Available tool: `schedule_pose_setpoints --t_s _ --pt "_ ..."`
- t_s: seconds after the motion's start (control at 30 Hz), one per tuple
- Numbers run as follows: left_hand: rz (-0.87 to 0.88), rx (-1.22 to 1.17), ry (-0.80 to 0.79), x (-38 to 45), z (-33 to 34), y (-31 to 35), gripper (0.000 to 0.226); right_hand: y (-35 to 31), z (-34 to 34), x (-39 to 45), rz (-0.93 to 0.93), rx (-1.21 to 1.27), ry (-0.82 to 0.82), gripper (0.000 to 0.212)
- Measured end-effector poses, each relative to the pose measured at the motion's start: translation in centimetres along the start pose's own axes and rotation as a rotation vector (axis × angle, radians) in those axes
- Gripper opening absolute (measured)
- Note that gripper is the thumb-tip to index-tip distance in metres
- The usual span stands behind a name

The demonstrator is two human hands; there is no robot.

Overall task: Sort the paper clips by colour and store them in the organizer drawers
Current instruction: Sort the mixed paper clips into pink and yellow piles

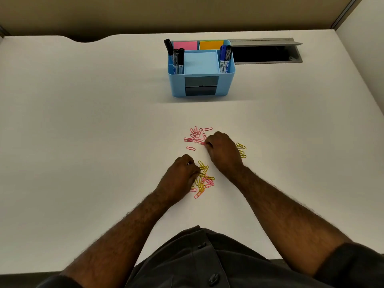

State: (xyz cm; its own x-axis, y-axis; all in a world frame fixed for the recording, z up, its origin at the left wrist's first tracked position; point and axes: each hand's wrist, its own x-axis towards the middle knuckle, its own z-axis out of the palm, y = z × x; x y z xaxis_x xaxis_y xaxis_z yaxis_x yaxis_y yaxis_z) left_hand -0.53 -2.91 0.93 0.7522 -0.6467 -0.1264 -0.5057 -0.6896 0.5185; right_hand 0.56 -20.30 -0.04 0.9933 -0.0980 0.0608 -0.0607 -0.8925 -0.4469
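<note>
A pile of pink paper clips (195, 135) lies on the white desk, with one stray pink clip (190, 148) just below it. My right hand (223, 151) rests beside that pile, fingertips pinching a pink clip at its lower right edge. A few yellow clips (241, 150) lie right of that hand, partly hidden by it. A mixed heap of pink and yellow clips (203, 180) sits nearer to me. My left hand (179, 177) rests on its left side, fingers curled onto yellow clips. The blue organizer (201, 68) stands farther back, its two grey drawers (201, 85) shut.
The organizer holds markers (178, 59), blue pens (225, 57), and pink and orange sticky notes (198, 45). An open grey cable hatch (268, 53) is set into the desk right of it. The white desk (83, 121) spreads wide on both sides.
</note>
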Motion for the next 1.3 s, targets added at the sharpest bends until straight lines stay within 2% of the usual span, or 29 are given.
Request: schedule_pose_setpoints --t_s 0.2,0.33,0.43,0.6,0.73,0.87,1.0,1.1,1.2,1.3 --pt "-0.022 -0.018 0.003 0.8 0.1 0.2 0.026 -1.0 -0.7 -0.1 0.099 0.105 -0.029 0.022" --pt "-0.096 -0.033 0.056 1.4 0.0 -0.2 0.026 -0.9 -1.3 -3.3 0.109 0.149 -0.173 0.021" --pt "-0.131 -0.038 0.094 2.0 -0.1 -0.4 0.024 -1.1 -1.0 -5.0 0.107 0.193 -0.221 0.027" --pt "-0.115 -0.1 0.082 3.7 -0.1 0.9 0.022 -0.5 -0.8 -5.3 0.171 0.163 -0.105 0.026" --pt "-0.175 -0.19 0.211 3.9 -1.3 0.8 0.021 0.4 -1.2 -5.6 0.192 0.142 -0.022 0.024" --pt "-0.224 -0.158 0.241 2.9 -2.5 -1.2 0.02 -0.3 -1.1 -5.5 0.13 0.121 -0.099 0.036" --pt "-0.273 -0.142 0.191 1.9 -2.7 -1.7 0.021 -1.6 -0.3 -5.3 0.003 0.006 -0.174 0.032" --pt "-0.218 -0.105 0.061 0.9 -2.9 -1.0 0.022 -1.0 -0.2 -5.2 -0.07 -0.114 -0.145 0.026" --pt "-0.134 -0.094 -0.088 -0.6 -2.8 -0.1 0.021 0.6 -0.7 -5.1 -0.043 -0.113 -0.068 0.017" --pt "-0.094 -0.071 -0.162 -1.9 -1.9 0.3 0.028 2.4 -1.5 -5.1 0.024 -0.12 -0.02 0.015"
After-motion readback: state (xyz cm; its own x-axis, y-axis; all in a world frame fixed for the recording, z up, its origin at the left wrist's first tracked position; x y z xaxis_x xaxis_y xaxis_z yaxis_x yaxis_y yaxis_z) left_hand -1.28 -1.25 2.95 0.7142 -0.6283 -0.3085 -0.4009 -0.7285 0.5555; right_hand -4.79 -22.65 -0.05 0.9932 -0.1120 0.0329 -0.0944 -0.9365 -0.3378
